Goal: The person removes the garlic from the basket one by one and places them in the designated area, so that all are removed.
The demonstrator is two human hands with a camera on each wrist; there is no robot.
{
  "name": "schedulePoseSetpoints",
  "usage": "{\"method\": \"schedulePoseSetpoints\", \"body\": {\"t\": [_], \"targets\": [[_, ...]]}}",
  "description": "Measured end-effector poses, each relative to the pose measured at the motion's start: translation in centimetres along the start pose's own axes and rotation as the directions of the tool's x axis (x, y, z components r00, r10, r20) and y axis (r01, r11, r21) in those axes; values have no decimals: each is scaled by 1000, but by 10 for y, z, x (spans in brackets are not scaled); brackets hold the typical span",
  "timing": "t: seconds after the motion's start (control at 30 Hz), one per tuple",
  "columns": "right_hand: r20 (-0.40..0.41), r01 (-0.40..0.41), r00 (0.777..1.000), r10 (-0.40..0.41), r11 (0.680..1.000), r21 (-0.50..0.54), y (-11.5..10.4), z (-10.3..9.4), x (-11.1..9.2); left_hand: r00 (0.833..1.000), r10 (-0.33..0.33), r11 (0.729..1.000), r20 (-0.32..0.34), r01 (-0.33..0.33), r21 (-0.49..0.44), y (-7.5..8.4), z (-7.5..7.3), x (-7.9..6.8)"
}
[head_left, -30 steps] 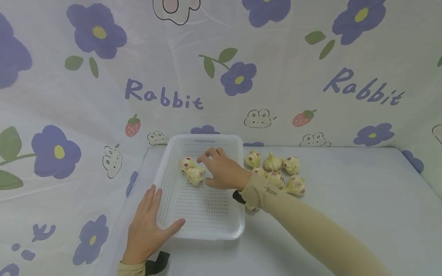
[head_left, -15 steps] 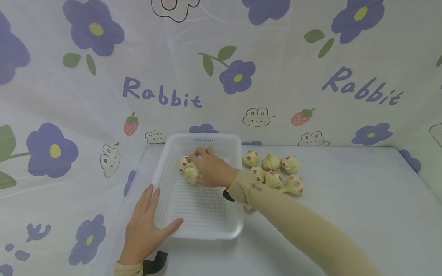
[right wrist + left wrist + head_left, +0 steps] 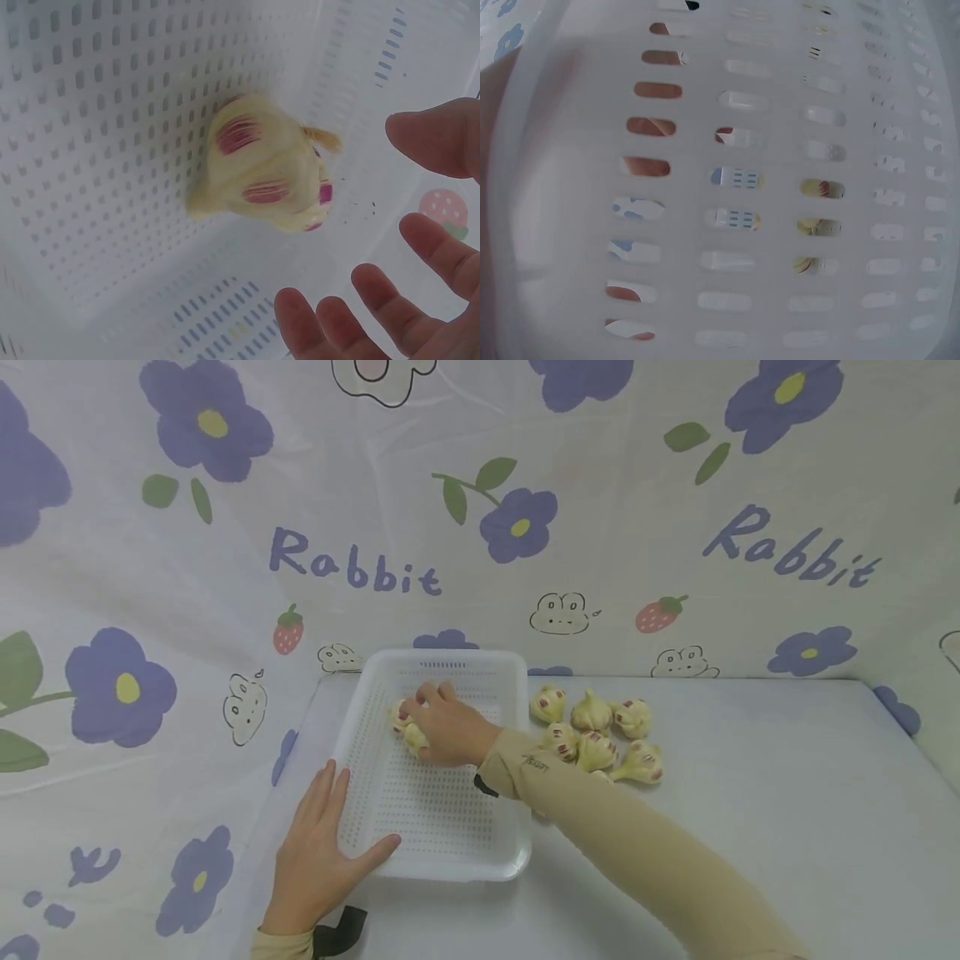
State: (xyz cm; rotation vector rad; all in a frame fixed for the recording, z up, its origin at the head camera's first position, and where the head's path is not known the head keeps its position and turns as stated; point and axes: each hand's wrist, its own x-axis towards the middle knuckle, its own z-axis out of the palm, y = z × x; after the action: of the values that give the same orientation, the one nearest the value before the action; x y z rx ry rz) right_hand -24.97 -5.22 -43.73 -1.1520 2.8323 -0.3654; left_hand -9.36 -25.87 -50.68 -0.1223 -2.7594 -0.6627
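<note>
In the head view, a white perforated plastic basket [image 3: 517, 852] stands on the table with two garlic bulbs inside. One garlic bulb [image 3: 414, 741], cream with purple patches, partly covers the other and shows large in the right wrist view [image 3: 262, 161]. My right hand [image 3: 453, 732] reaches into the basket over the bulbs; in the right wrist view its thumb and fingers [image 3: 386, 307] are spread around the garlic, with space between. My left hand [image 3: 315, 856] rests at the basket's left rim, fingers straight, thumb extended over the near corner. The left wrist view shows mostly the slotted basket wall [image 3: 562, 217].
Several more garlic bulbs [image 3: 592, 712] lie on the white table [image 3: 787, 793] to the right of the basket, some hidden under the right sleeve [image 3: 600, 827]. A curtain [image 3: 615, 485] printed with flowers and rabbits hangs behind and to the left.
My right hand has moved left within the basket, closer over the two garlic bulbs, and now covers more of them. My left hand stays at the rim.
</note>
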Motion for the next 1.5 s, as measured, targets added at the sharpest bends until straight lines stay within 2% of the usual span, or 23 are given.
{"method": "schedulePoseSetpoints", "body": {"t": [0.23, 0.5, 0.73, 1.1, 1.33, 1.5], "targets": [[7, -25, 1000, 25, 999, -36, -1, 13, 10, 1000, 3, 1000, -9, -3, 7, 0, 0, 1], [32, -40, 999, 40, 999, -3, -4, 21, 13, 1000, 14, 1000, -25, -14, 12, -1, 1, 1], [36, -39, 999, 41, 998, -41, 0, 32, 18, 999, 18, 1000, -41, -18, 7, -1, 2, 0], [63, -77, 995, 78, 997, -22, -5, 30, 16, 999, 19, 1000, -46, -19, 5, -1, 1, -1], [94, -82, 991, 91, 993, -88, -6, 40, 20, 998, 22, 1000, -53, -22, -1, -1, 2, -1], [109, -95, 988, 105, 991, -93, -3, 47, 20, 998, 29, 1000, -60, -28, 2, -1, 2, -1]]}}
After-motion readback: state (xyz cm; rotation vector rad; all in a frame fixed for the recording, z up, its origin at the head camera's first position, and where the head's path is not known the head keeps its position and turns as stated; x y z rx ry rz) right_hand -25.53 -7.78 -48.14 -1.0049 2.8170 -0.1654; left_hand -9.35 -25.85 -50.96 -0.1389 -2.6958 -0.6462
